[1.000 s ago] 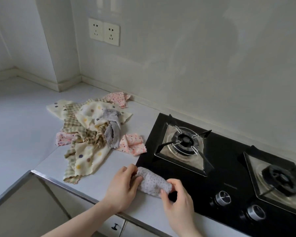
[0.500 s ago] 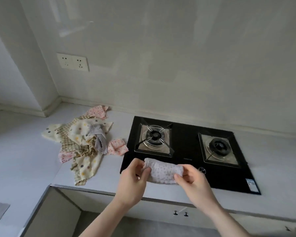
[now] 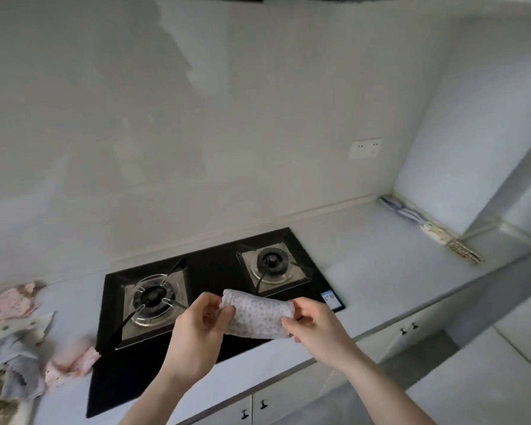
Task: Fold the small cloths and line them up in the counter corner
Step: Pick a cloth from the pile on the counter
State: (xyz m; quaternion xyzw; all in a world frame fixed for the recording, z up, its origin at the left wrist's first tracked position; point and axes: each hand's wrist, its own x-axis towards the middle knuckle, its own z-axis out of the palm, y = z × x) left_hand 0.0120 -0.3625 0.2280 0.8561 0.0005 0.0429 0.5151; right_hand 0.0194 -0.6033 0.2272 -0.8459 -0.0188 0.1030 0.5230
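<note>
Now both hands hold one folded cloth [image 3: 259, 317], white with small dots, in the air above the front edge of the hob [image 3: 215, 262]. At the cloth's nine o'clock end the left hand [image 3: 196, 335] pinches it, thumb on top and fingers curled beneath; at its three o'clock end the right hand [image 3: 316, 326] pinches the other end, fingers bent round the edge. From the cloth, the left burner [image 3: 152, 297] lies toward nine o'clock and the right burner [image 3: 270, 262] toward twelve. At the frame's eight o'clock a loose pile [image 3: 10, 366] of unfolded cloths lies on the counter [image 3: 390, 271], with a pink cloth [image 3: 71, 363] touching the hob's left edge and another pink one [image 3: 11, 300] farther back near the wall. Toward two o'clock from the hands, a row [image 3: 426, 228] of folded cloths lies along the side wall in the counter corner, end to end, touching the wall's foot. A socket [image 3: 365, 148] sits on the back wall above that corner, and cabinet doors [image 3: 258, 406] with small dark handles show below the counter edge at six o'clock.
</note>
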